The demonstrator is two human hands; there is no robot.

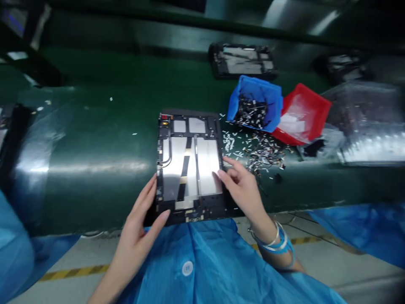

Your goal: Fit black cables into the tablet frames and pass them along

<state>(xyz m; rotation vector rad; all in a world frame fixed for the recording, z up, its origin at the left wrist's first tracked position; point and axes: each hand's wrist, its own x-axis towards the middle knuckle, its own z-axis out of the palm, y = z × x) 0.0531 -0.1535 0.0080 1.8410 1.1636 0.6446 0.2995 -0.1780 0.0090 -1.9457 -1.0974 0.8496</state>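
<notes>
Blue smock (215, 264), white button (187, 268), silver bangle (274, 241), blue wristband (285, 245)

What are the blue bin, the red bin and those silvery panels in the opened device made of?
Blue bin: probably moulded plastic, smooth, slightly glossy, judging by its even colour and stiff-looking walls.
Red bin: likely similar plastic, evenly coloured, with flat sides.
Silvery panels: perhaps metal or metallic foil; their smooth, shiny faces reflect light, but the look leaves it open.

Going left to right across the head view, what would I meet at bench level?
Dark object at the left edge → left hand → opened flat device → blue bin of small parts → red bin → clear plastic wrapping.
</notes>
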